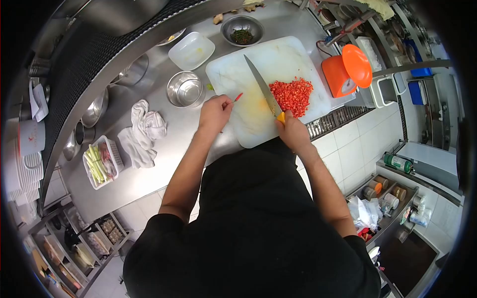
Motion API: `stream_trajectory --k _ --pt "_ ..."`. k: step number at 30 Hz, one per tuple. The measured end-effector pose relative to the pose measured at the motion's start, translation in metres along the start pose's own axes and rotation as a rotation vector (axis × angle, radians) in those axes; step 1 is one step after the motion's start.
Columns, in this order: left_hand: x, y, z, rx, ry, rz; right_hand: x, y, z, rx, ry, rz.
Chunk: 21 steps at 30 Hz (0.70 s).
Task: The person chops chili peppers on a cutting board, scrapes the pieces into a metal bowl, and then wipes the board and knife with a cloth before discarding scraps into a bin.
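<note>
1. Left hand: fingertips pinched together, narrow grip, on one end of a slim red chili piece. Free end points away from the hand, toward the knife side.
2. Chili piece location: over the left part of the white cutting board, well apart from the chopped pile. Can't tell if it touches the board.
3. Right hand: fingers wrapped around the yellow handle of the knife, firm closed grip, at the near side of the board.
4. Knife: blade runs from the handle away from the person, tip slanting to the left. Lies between the chili piece and the pile. Can't tell if the edge rests on the board.
5. Chopped red chili: one loose heap on the right half of the board, just right of the blade, a few stray bits at its far edge.
6. Board surface has a yellowish stain left of the blade.
7. Left of board, on the steel counter: round metal bowl, white plastic container. Far side: steel bowl with dark green bits inside.
8. Farther left: crumpled white cloth, then a white basket holding pale green stalks.
9. Right of board: orange scale.
</note>
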<state>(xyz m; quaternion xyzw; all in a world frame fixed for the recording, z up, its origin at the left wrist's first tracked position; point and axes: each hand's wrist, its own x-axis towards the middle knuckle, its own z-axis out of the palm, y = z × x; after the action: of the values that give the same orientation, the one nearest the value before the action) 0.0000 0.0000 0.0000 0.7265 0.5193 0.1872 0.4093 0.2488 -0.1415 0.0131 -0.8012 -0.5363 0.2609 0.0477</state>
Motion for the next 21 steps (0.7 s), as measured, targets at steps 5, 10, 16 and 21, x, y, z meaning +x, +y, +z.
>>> stream_trajectory --k 5,10,16,21 --pt "0.001 -0.007 0.007 0.166 -0.027 0.185 -0.002 -0.012 0.003 0.020 0.043 -0.065" --pt "-0.007 0.008 0.022 0.214 -0.051 0.265 -0.013 -0.034 -0.020 -0.023 0.075 -0.116" --pt "-0.005 0.011 0.032 0.287 -0.057 0.285 0.000 -0.041 -0.020 -0.137 0.008 -0.161" --pt "-0.007 0.021 0.031 0.265 -0.020 0.202 0.002 -0.043 -0.022 -0.200 -0.049 -0.141"
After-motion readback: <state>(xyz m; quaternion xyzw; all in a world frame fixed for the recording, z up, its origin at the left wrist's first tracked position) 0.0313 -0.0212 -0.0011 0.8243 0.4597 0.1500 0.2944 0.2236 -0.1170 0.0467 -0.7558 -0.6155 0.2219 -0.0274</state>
